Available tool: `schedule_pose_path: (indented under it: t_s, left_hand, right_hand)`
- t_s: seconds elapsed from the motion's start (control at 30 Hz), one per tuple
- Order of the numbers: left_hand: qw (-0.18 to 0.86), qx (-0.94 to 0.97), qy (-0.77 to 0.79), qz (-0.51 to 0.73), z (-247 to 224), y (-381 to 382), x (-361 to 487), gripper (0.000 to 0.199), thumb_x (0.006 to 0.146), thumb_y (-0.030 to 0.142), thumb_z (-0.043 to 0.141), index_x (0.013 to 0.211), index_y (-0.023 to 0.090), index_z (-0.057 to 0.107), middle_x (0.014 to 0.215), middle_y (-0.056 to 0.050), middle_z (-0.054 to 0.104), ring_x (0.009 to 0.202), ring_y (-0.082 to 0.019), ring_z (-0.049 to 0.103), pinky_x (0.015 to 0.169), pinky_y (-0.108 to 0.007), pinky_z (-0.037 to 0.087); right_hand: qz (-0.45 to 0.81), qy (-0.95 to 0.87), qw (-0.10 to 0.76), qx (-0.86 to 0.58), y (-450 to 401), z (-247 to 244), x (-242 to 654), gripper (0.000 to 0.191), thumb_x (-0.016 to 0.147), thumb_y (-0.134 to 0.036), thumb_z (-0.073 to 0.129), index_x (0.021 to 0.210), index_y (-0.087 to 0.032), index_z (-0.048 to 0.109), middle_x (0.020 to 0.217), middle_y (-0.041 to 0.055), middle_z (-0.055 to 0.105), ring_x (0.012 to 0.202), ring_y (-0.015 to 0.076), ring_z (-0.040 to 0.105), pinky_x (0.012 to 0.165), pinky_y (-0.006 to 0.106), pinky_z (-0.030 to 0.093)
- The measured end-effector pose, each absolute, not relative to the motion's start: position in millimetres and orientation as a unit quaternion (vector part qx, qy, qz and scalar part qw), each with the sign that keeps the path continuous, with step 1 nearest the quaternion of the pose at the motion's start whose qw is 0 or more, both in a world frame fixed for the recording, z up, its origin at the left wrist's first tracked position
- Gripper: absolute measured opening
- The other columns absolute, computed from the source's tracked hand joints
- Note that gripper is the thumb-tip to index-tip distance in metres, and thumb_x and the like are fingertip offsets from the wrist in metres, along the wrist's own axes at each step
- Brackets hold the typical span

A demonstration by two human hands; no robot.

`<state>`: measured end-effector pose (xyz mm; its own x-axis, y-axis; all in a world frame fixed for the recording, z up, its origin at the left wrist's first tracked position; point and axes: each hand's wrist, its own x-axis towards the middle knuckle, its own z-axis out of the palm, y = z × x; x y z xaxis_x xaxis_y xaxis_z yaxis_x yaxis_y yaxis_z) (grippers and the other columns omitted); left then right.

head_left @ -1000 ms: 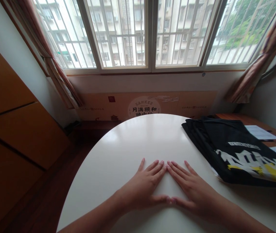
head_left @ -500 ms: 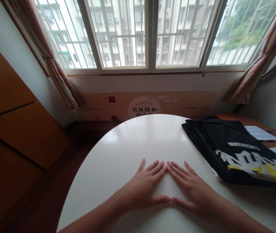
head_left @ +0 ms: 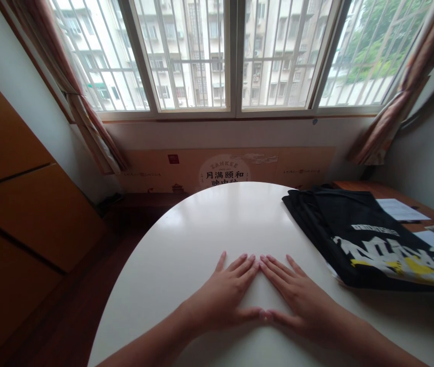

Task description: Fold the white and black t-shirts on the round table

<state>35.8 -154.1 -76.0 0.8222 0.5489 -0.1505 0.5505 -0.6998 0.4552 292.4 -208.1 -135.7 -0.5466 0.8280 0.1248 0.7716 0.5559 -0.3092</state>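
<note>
Head view: one left hand [head_left: 222,298], open, palm down on a white table [head_left: 197,234], fingers extended, the little finger spread apart from the others, nothing held. One right hand [head_left: 304,300], likewise open and flat on the white table, its little finger also set apart, nothing held. Tips of the forefingers meet, or very nearly; thumb tips meet nearer the wearer; bare tabletop shows between, roughly a triangle. One stack of black garments [head_left: 358,219], folded, white and yellow print uppermost, lying on the white table to the right of the right hand, apart from it. Beyond the stack, a brown wooden surface [head_left: 347,187] with papers [head_left: 402,209]. Ahead, a printed panel [head_left: 144,165] below a barred window [head_left: 233,114], a curtain at either side; to the left, an orange-brown cabinet [head_left: 10,158]. Variance from the earlier frames: the camera's aim is slightly altered, the stack and window showing a little further left and the window sill lower; hand pose unchanged, both hands still flat on the white table, the stack in the same place upon it.
</note>
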Motion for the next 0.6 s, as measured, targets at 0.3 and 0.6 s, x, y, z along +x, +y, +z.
schedule_pose_path:
  t_s: [0.3,0.6]
  left_hand:
    - [0.242,0.897,0.364,0.062,-78,-164,38,0.085,0.100,0.051,0.061,0.166,0.009,0.028,0.172,-0.023,0.033,0.162,-0.033,0.028,0.134,-0.060,0.013]
    - [0.278,0.899,0.315,0.127,-73,-173,42,0.028,0.099,0.030,0.058,0.124,0.020,0.063,0.133,-0.011,0.068,0.123,-0.029,0.063,0.114,-0.048,0.048]
  right_hand:
    - [-0.010,-0.803,0.331,-0.496,-203,-112,306,0.068,0.103,-0.035,0.055,0.166,-0.022,0.032,0.161,0.0169,0.053,0.149,0.0312,0.050,0.120,0.052,0.046]
    - [-0.063,-0.495,0.189,-0.846,-162,-76,507,0.040,0.093,-0.056,0.059,0.090,-0.019,0.073,0.085,0.0221,0.074,0.083,0.0434,0.073,0.067,0.050,0.050]
